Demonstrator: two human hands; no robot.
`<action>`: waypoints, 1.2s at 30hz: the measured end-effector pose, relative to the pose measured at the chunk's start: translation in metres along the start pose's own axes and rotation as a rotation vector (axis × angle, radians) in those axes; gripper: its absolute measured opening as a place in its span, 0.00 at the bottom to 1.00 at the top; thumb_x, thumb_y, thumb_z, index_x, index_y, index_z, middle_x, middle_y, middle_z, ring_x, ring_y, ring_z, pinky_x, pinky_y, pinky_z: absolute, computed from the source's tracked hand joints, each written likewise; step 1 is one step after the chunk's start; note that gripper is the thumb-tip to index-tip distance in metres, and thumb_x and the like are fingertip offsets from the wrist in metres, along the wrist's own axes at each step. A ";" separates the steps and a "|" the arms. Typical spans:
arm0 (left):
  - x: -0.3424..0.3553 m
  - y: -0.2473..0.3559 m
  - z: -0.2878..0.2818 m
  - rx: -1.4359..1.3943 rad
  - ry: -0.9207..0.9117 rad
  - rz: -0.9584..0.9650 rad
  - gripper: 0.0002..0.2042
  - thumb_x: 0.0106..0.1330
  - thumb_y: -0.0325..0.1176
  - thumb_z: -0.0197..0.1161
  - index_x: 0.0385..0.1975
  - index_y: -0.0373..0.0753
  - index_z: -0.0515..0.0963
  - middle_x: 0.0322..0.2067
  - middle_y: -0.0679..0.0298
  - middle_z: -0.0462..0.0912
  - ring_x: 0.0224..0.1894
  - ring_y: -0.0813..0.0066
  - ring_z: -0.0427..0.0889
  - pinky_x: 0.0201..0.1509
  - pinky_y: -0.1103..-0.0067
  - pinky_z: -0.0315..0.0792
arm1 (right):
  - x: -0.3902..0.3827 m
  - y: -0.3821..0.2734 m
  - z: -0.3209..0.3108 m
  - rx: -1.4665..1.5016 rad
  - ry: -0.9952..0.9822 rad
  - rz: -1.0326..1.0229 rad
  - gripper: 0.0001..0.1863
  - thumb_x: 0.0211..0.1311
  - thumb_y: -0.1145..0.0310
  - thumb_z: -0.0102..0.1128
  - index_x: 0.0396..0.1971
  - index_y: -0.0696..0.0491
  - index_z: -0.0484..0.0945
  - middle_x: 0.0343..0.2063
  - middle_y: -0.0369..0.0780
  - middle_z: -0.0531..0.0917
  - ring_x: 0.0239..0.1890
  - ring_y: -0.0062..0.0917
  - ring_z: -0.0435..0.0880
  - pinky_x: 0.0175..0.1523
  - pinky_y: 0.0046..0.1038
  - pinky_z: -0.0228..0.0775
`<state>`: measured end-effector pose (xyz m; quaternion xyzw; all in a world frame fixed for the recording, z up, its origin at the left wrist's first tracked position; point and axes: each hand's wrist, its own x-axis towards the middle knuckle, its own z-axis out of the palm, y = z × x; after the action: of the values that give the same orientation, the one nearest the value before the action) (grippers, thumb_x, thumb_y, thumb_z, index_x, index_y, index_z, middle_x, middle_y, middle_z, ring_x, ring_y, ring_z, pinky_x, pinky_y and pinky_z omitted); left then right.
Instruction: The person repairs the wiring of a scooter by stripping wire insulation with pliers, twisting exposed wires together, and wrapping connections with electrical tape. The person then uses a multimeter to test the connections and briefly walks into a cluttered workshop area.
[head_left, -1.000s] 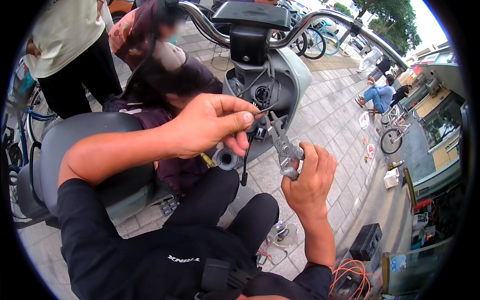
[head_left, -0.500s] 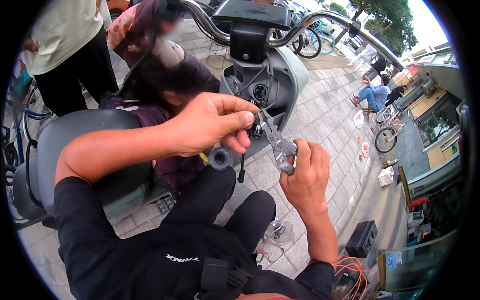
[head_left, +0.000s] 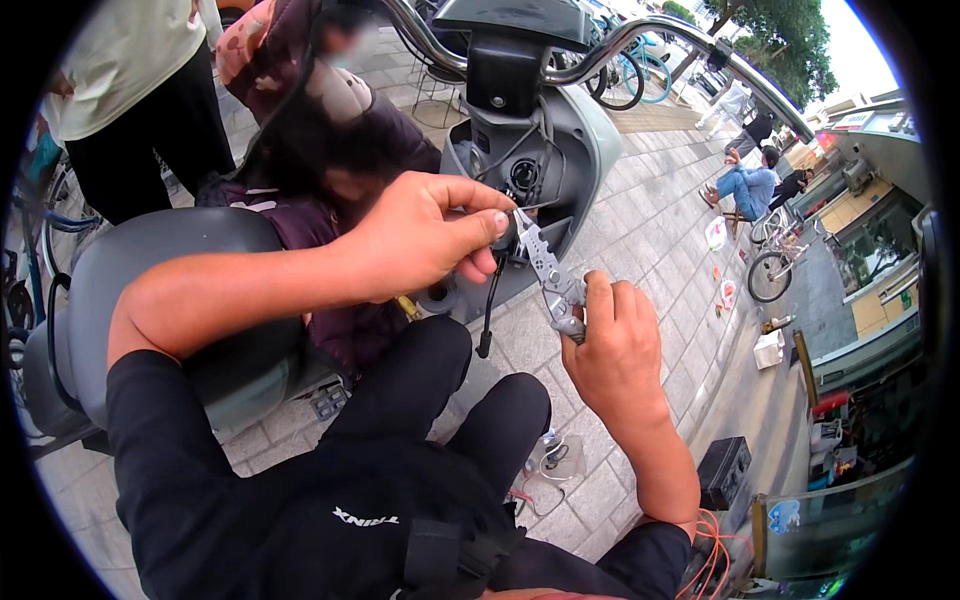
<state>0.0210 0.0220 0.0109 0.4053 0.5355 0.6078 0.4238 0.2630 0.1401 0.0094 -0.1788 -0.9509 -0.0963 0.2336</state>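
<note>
Head view: right hand [head_left: 622, 345] wrapped round handles of grey pliers [head_left: 545, 265]; left hand [head_left: 430, 230] pinching thin wire [head_left: 540, 206] (jaw closure: can't tell); pliers between hands, long axis slanting up-left, tip just beside left fingertips; scooter [head_left: 597, 160] front beyond, paving [head_left: 660, 210] below and rightward.

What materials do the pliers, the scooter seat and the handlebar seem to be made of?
Pliers: probably bare steel, matt grey with small highlights. Scooter seat: perhaps vinyl, smooth, dark grey, softly dull. Handlebar: likely chromed metal, with mirror-bright streaks.
</note>
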 end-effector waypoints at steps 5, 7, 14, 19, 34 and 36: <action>0.001 -0.003 -0.001 -0.010 0.012 0.013 0.15 0.75 0.32 0.63 0.55 0.29 0.79 0.33 0.64 0.84 0.31 0.79 0.85 0.38 0.78 0.85 | 0.002 0.003 0.006 -0.005 0.014 -0.035 0.22 0.53 0.79 0.67 0.49 0.60 0.74 0.30 0.47 0.75 0.32 0.43 0.76 0.39 0.41 0.70; 0.000 0.000 -0.002 -0.030 -0.014 0.025 0.15 0.75 0.32 0.63 0.54 0.29 0.79 0.33 0.64 0.84 0.30 0.78 0.85 0.38 0.78 0.84 | 0.001 0.004 0.013 0.156 0.041 0.018 0.17 0.58 0.78 0.65 0.47 0.61 0.74 0.27 0.45 0.75 0.26 0.39 0.75 0.34 0.38 0.70; -0.002 0.015 -0.007 -0.183 -0.104 0.020 0.13 0.75 0.32 0.63 0.52 0.31 0.79 0.34 0.65 0.82 0.29 0.76 0.86 0.36 0.77 0.83 | -0.012 0.035 0.026 1.292 0.066 0.707 0.12 0.73 0.69 0.60 0.49 0.60 0.77 0.33 0.34 0.80 0.34 0.13 0.78 0.37 0.23 0.72; 0.000 0.008 -0.007 -0.161 -0.104 -0.011 0.13 0.75 0.32 0.63 0.52 0.31 0.79 0.33 0.64 0.83 0.29 0.76 0.86 0.36 0.77 0.85 | -0.002 0.010 -0.002 0.872 -0.132 0.315 0.18 0.72 0.67 0.63 0.56 0.61 0.76 0.33 0.34 0.80 0.36 0.14 0.77 0.44 0.22 0.72; -0.006 -0.001 -0.002 0.056 -0.148 0.086 0.11 0.75 0.30 0.64 0.51 0.33 0.81 0.36 0.66 0.83 0.31 0.81 0.85 0.37 0.83 0.80 | -0.008 0.014 -0.055 1.385 -0.753 0.681 0.19 0.75 0.60 0.61 0.52 0.61 0.80 0.31 0.36 0.83 0.31 0.17 0.84 0.38 0.22 0.76; -0.007 -0.004 -0.002 0.095 -0.155 0.136 0.10 0.75 0.29 0.64 0.51 0.33 0.82 0.38 0.67 0.81 0.32 0.81 0.85 0.37 0.84 0.80 | -0.007 0.013 -0.056 1.336 -0.742 0.671 0.19 0.75 0.59 0.61 0.52 0.61 0.80 0.31 0.36 0.83 0.31 0.17 0.84 0.38 0.22 0.76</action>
<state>0.0217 0.0153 0.0067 0.5061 0.5005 0.5758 0.4022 0.2968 0.1351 0.0564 -0.2964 -0.7195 0.6277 -0.0216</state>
